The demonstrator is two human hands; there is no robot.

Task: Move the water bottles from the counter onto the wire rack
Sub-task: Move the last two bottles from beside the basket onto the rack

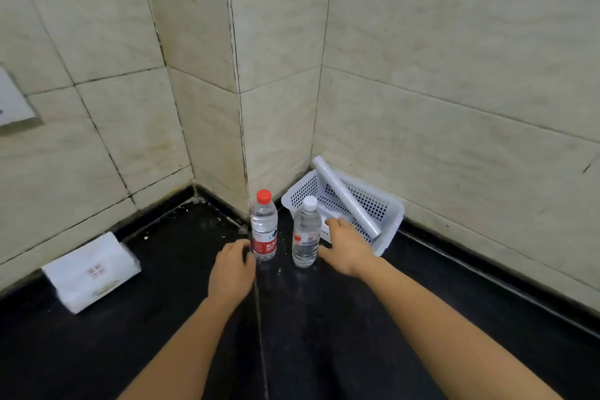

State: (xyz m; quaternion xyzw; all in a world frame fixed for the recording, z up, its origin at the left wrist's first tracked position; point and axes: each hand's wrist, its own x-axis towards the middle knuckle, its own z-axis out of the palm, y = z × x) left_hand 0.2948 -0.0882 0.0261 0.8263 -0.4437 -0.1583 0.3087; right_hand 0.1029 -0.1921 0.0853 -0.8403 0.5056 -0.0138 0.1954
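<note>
Two clear water bottles stand upright on the black counter (181,318) near the wall corner. The red-capped bottle (264,227) with a red label is on the left; the white-capped bottle (306,234) is to its right. My left hand (231,269) is just left of the red-capped bottle, fingers curled beside its base, holding nothing. My right hand (345,245) is just right of the white-capped bottle, fingers spread, holding nothing. No wire rack is in view.
A white perforated plastic basket (388,221) sits in the corner behind my right hand, with a roll of clear film (345,196) lying across it. A white tissue pack (92,271) lies at the left by the tiled wall.
</note>
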